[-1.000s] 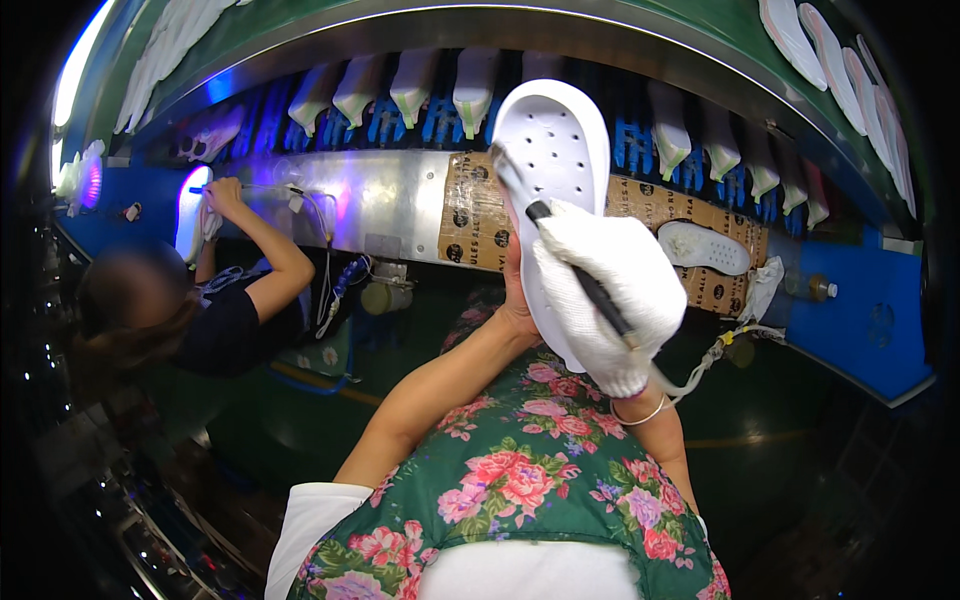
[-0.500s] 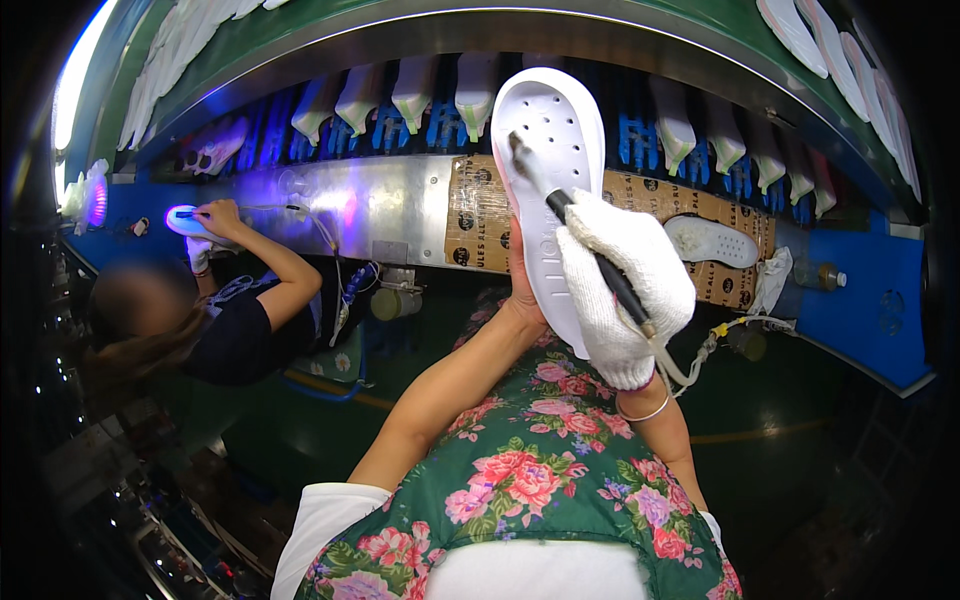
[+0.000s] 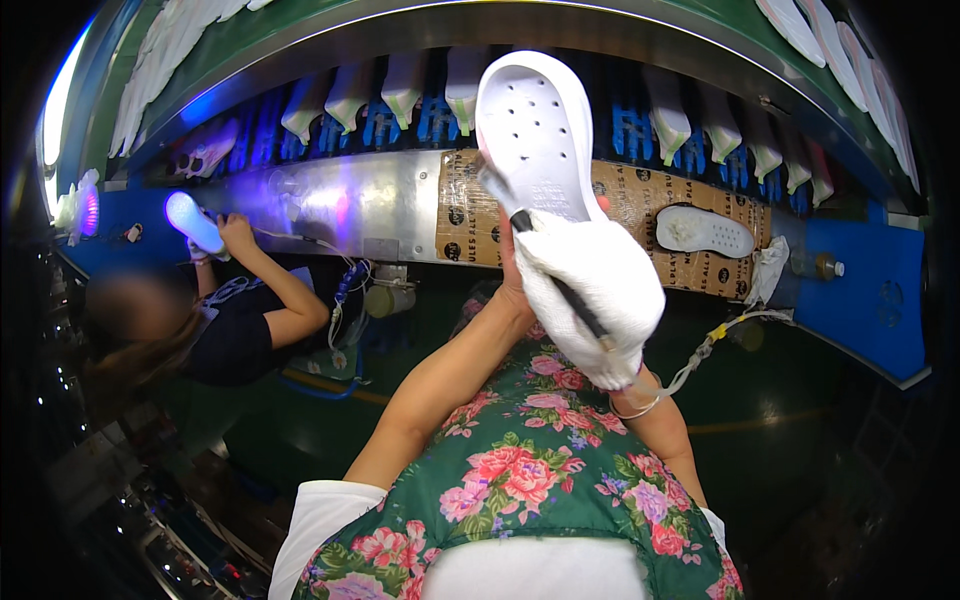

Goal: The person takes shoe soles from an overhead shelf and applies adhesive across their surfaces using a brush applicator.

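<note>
At far L, a violet-lit lamp (image 3: 90, 205) is seen, & just R of it a lit sole (image 3: 194, 222) is held up by a co-worker (image 3: 245, 325) in dark clothes. Next, a bare metal strip (image 3: 405, 190) is laid along the bench; behind it a row of pale shoe pieces (image 3: 350, 95) is set, w/ blue holders (image 3: 630, 135) below. Then comes printed cardboard (image 3: 465, 230), partly hidden by the work. The white sole (image 3: 535, 130) is held up mid-view, above the bench & in front of the cardboard, tilted, w/ its holed end pointed away from the wearer. It's gripped from below & along its L edge by the bare L hand (image 3: 511, 265), clamped on it. A black-handled brush (image 3: 575, 300) is clenched in the white-gloved R hand (image 3: 610, 285), which is held over the sole's near half; bristles are put at the L rim, prob. touching, tho blur makes that hard to confirm. Below, a green floral apron (image 3: 530, 470) is worn. Farther R, a clear tube (image 3: 708, 347) is strung from nr the R wrist toward the bench. A 2nd sole (image 3: 705, 231) is laid flat on the cardboard, w/ a white cloth (image 3: 768, 270) beside it, then a capped bottle (image 3: 822, 266) & a blue panel (image 3: 870, 300).
</note>
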### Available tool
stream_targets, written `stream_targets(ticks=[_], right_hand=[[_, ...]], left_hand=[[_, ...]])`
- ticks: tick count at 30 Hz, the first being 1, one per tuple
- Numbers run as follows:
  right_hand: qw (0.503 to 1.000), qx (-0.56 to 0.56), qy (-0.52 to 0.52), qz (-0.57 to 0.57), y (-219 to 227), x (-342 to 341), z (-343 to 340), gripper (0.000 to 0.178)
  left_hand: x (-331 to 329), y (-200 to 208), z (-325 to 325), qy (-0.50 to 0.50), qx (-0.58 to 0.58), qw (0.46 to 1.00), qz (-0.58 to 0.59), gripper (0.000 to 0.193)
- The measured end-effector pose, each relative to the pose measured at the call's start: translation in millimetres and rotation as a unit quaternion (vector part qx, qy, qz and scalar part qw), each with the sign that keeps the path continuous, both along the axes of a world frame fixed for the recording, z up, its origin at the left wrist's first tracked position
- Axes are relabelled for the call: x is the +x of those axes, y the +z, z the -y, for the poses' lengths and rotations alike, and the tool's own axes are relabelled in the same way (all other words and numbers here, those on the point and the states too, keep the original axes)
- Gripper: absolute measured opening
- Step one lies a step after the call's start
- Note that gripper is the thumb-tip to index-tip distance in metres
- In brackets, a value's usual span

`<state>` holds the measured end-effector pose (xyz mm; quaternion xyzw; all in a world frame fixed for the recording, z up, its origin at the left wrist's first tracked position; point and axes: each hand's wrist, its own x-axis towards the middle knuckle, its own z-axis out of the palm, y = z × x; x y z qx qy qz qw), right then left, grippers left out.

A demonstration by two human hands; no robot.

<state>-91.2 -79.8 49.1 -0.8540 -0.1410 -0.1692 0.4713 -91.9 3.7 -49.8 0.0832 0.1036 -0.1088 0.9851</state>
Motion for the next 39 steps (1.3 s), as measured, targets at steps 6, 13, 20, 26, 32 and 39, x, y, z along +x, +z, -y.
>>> stream_targets(ticks=[6, 13, 20, 26, 32, 39], right_hand=[[0.991, -0.007, 0.105, 0.078, 12, 4, 8, 0.025], [0.990, 0.058, 0.126, 0.025, 8, 4, 19, 0.023], [0.960, 0.146, 0.240, -0.003, 0, 7, 31, 0.023], [0.960, 0.034, 0.276, 0.015, -9, -14, 29, 0.031], [0.973, 0.088, 0.208, -0.056, -13, -10, 39, 0.025], [0.919, 0.149, 0.358, -0.071, -7, -2, 43, 0.023]], left_hand=[[5, -5, -7, -0.036, -0.130, 0.989, 0.055, 0.110], [10, 7, -15, -0.023, -0.075, 0.996, 0.050, 0.105], [18, -2, -29, -0.051, -0.103, 0.987, 0.115, 0.107], [20, -3, -34, -0.102, -0.136, 0.967, 0.192, 0.112], [16, -1, -39, -0.060, -0.124, 0.986, 0.095, 0.115], [17, 3, -55, -0.108, -0.110, 0.977, 0.150, 0.117]])
